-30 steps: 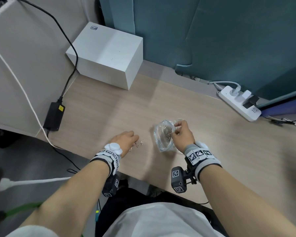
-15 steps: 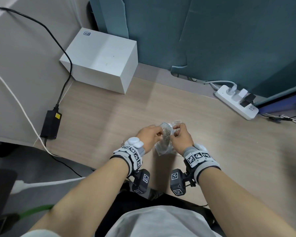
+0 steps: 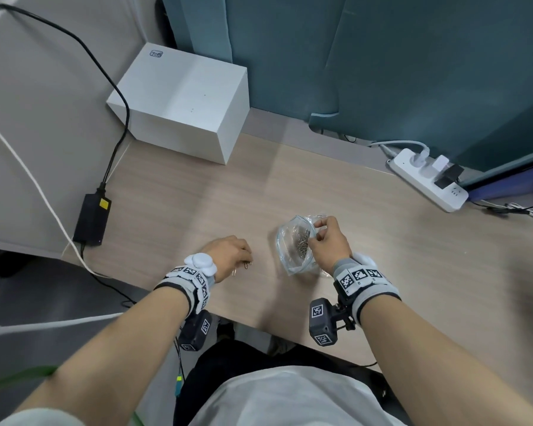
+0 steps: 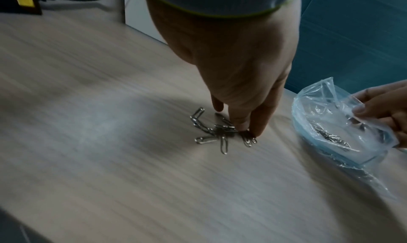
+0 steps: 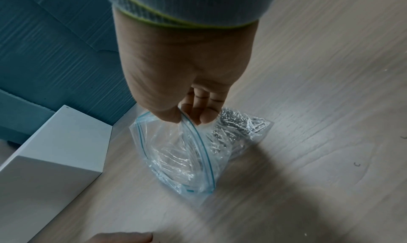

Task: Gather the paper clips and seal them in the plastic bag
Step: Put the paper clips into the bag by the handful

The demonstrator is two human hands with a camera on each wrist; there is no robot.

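Several loose silver paper clips [image 4: 214,132] lie in a small pile on the wooden table [image 3: 413,272], left of the bag. My left hand [image 4: 230,118] points down onto that pile, fingertips [image 4: 243,127] touching the clips and the thumb a little apart. In the head view the left hand [image 3: 246,256] covers most of the pile. My right hand [image 5: 187,118] pinches the rim of the clear zip bag [image 5: 187,151] and holds its mouth open towards the left. More paper clips [image 5: 235,123] lie inside the bag [image 3: 293,247], which rests on the table.
A white box [image 3: 182,103] stands at the back left against a teal partition [image 3: 382,56]. A white power strip [image 3: 428,179] lies at the back right. A black power adapter [image 3: 91,219] and cables hang off the left edge. The table's front edge is just behind my wrists.
The left hand went from the loose clips to the bag's mouth and has come back left onto the pile. The right hand has kept hold of the bag.
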